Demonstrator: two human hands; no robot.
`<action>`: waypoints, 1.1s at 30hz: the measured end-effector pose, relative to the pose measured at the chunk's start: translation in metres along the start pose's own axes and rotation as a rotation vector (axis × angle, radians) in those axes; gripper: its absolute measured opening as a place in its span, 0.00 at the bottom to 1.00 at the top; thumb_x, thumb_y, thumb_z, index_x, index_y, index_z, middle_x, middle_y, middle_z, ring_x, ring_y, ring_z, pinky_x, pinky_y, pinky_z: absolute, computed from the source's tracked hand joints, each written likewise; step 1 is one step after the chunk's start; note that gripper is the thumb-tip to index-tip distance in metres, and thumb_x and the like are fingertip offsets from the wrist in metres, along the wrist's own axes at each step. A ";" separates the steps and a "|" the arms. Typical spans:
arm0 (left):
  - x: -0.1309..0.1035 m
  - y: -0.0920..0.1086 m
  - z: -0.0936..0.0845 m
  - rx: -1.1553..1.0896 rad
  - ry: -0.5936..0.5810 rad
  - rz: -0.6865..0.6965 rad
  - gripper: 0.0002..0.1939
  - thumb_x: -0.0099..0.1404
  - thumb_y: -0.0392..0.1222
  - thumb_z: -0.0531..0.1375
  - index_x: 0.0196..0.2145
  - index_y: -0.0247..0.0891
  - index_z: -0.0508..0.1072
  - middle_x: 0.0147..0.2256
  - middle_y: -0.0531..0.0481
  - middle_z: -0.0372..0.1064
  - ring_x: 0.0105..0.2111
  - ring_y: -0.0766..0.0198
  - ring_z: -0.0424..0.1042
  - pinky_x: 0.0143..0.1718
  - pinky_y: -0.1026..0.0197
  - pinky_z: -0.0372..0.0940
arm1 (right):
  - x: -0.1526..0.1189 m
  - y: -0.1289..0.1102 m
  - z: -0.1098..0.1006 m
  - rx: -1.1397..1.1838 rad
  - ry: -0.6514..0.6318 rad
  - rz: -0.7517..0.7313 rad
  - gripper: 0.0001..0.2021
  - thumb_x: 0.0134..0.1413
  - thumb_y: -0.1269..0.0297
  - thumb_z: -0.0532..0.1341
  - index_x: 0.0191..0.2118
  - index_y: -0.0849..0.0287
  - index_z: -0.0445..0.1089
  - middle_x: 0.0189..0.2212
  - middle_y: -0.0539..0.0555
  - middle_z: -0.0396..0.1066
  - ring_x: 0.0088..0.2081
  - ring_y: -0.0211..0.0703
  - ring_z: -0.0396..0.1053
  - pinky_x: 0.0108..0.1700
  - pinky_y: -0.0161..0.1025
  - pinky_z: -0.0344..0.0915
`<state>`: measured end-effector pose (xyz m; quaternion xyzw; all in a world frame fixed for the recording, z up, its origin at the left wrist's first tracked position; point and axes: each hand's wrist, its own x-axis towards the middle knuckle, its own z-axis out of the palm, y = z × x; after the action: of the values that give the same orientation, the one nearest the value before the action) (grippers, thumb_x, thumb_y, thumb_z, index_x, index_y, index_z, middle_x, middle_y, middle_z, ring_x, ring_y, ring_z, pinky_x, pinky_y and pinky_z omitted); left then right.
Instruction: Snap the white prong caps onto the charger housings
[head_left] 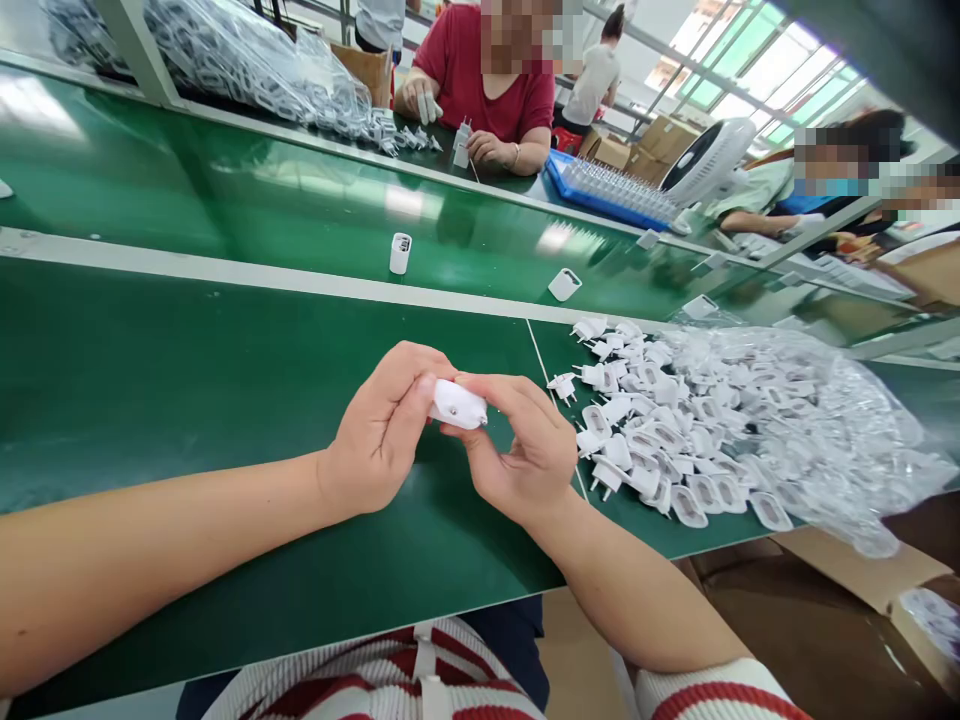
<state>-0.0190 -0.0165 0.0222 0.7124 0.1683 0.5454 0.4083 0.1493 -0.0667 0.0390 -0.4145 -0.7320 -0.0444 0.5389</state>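
Note:
Between my two hands, above the green table, is a white plug piece (458,405) with metal pins seen nearly end-on. The fingers of my left hand (390,425) are closed on its left end. My right hand (521,440) pinches its right side between thumb and index finger. Right of my right hand lies a heap of white plug parts (637,430), some with two pins, spilling from a clear plastic bag (817,420).
White housings (400,254) (565,285) stand or lie on the green strip beyond the pale divider (300,285). Across sits a person in red (487,80) holding a part, beside a blue tray (611,190). An open cardboard box (810,610) is below the table's right edge.

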 end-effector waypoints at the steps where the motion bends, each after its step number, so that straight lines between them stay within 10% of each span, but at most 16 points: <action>1: 0.000 0.003 0.001 -0.003 0.016 -0.031 0.15 0.84 0.41 0.49 0.48 0.37 0.75 0.45 0.46 0.71 0.34 0.69 0.70 0.37 0.63 0.70 | -0.001 -0.002 0.001 0.006 0.011 -0.014 0.17 0.62 0.72 0.71 0.55 0.51 0.76 0.44 0.55 0.84 0.42 0.47 0.82 0.43 0.44 0.81; 15: -0.003 0.018 -0.004 -0.114 0.045 -0.108 0.16 0.85 0.42 0.49 0.45 0.37 0.75 0.42 0.49 0.69 0.26 0.74 0.67 0.25 0.65 0.67 | 0.000 -0.011 0.001 0.182 0.017 0.044 0.14 0.64 0.69 0.70 0.54 0.52 0.78 0.43 0.54 0.84 0.43 0.45 0.82 0.45 0.43 0.80; 22: -0.008 0.013 -0.002 0.022 0.024 0.187 0.10 0.81 0.38 0.53 0.52 0.38 0.74 0.46 0.44 0.69 0.46 0.61 0.72 0.45 0.57 0.72 | -0.002 -0.012 0.001 0.132 0.039 -0.013 0.15 0.64 0.70 0.70 0.54 0.53 0.78 0.44 0.56 0.85 0.42 0.46 0.83 0.42 0.43 0.81; 28: -0.004 0.021 0.002 -0.070 0.092 -0.148 0.17 0.84 0.43 0.49 0.41 0.37 0.73 0.39 0.47 0.68 0.30 0.68 0.65 0.32 0.60 0.65 | -0.002 -0.013 0.002 0.129 0.026 0.005 0.14 0.63 0.69 0.71 0.53 0.52 0.78 0.43 0.55 0.85 0.41 0.46 0.83 0.41 0.42 0.81; 33: -0.006 0.025 0.002 -0.081 0.090 -0.166 0.17 0.84 0.48 0.50 0.41 0.38 0.72 0.39 0.48 0.69 0.25 0.70 0.63 0.25 0.61 0.62 | 0.000 -0.016 0.001 0.150 0.016 0.018 0.14 0.63 0.67 0.71 0.53 0.52 0.78 0.43 0.54 0.85 0.41 0.46 0.83 0.42 0.42 0.81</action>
<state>-0.0245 -0.0366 0.0374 0.6536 0.2227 0.5475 0.4728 0.1381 -0.0763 0.0441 -0.3789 -0.7254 0.0121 0.5745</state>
